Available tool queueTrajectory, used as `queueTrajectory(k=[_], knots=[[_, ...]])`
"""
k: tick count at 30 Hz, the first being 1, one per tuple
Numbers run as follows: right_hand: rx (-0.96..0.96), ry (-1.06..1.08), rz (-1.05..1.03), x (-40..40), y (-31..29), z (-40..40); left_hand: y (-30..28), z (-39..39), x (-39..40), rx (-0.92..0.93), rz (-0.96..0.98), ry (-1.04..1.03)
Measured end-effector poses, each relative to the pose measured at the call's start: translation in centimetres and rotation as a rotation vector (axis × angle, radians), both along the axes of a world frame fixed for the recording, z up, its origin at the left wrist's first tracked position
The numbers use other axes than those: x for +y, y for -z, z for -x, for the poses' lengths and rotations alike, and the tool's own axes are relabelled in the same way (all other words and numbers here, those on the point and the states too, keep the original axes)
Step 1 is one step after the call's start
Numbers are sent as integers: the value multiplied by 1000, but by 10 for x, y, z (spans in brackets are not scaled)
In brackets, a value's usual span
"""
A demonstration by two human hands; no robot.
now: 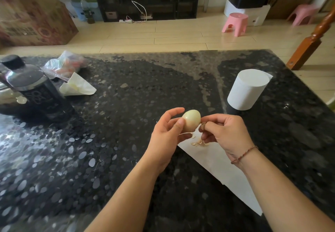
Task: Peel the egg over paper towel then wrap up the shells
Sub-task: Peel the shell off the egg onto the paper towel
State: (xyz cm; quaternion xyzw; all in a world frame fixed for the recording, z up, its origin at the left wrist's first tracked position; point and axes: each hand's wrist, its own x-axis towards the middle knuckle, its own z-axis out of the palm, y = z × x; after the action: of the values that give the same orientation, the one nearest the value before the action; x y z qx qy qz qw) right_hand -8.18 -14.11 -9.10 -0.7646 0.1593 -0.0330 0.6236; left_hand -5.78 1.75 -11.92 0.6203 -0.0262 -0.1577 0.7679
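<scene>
A pale, mostly peeled egg (191,119) is upright in my left hand (167,134), pinched between thumb and fingers. Just to its right, my right hand (225,134) pinches a brown piece of shell (202,126) close to the egg's lower side. Both hands hover over a white paper towel (215,166) spread on the dark speckled table. A few small shell bits (198,142) lie on the towel under the hands. My right forearm covers part of the towel.
A white paper towel roll (248,89) stands at the right. On the left are a dark bottle (34,88), a metal pot (7,94), a crumpled paper (78,86) and a clear plastic bag (65,65). A wooden post (311,39) rises beyond the table's far right corner.
</scene>
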Motion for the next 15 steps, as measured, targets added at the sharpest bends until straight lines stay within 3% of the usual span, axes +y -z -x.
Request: queueTrajectory(k=[4,7,11,15], knots=[[7,-44,20,-3,-2,0,-3,0,1,113,113,6],[44,-102,240,-5,3,2,-3,-1,2,222,227,22],[12,-132,503,-1,9,5,0,-2,4,227,278,68],[-122,-37,382,5,3,5,0,-2,5,180,262,91]])
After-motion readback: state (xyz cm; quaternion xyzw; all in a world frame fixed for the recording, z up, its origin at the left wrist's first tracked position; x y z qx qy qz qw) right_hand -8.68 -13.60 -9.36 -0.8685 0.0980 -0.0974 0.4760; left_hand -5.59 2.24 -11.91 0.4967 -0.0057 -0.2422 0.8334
